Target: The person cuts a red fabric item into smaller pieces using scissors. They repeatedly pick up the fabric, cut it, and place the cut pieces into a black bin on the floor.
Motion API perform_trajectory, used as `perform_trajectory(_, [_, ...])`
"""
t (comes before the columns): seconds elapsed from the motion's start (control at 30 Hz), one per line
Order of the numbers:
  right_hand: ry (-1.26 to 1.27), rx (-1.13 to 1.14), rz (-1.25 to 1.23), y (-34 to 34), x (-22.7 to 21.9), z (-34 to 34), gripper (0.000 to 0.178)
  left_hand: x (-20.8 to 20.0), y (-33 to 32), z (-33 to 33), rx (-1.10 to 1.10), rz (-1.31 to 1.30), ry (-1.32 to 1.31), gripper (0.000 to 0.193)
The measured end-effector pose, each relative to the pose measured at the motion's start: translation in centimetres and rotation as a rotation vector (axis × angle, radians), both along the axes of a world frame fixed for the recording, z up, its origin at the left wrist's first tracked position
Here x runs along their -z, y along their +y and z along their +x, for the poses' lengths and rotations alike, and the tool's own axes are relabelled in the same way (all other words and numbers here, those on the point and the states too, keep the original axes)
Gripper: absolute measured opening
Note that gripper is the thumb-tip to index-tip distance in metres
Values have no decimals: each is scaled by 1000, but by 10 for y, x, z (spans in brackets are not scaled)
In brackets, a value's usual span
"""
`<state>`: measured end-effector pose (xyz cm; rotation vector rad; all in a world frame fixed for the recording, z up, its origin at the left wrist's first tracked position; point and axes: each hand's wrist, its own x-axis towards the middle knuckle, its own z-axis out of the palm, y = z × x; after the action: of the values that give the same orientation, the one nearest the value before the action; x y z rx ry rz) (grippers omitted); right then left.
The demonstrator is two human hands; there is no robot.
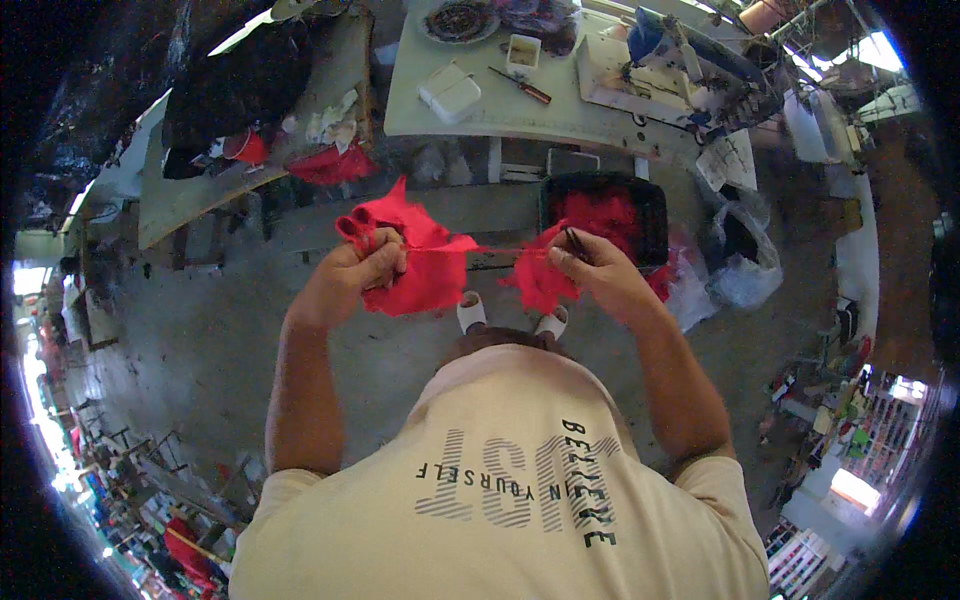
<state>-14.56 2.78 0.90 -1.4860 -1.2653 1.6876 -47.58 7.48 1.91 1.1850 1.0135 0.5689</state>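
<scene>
My left hand [362,268] is closed on a bunched piece of red fabric [428,275], whose loose edges spread to the right of the fist. A thin red strand [495,250] runs taut from it to a second, smaller red fabric piece [540,282] at my right hand [598,266]. The right fingers are pinched together, with a slim dark tool [573,240] sticking out above them; its kind is too small to tell. Both hands are held up at about the same height, apart from each other, above the floor.
Beyond my right hand stands a black crate [655,222] with red fabric in it, beside a clear plastic bag [750,265]. The pale worktable [480,112] ahead carries a sewing machine [640,80], a white box [450,92] and a screwdriver [522,86]. More red cloth [332,163] lies on a left-hand table.
</scene>
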Motion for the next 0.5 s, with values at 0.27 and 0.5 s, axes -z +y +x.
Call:
perform_trajectory(0.27, [17,-17,-10,-11,-23,-22,25,71,-29,33,-44,-614,-373,24])
perform_trajectory(0.5, [-159,-168,33,-35,-19,-67,38,56,-68,92,-132,-981,-644,34])
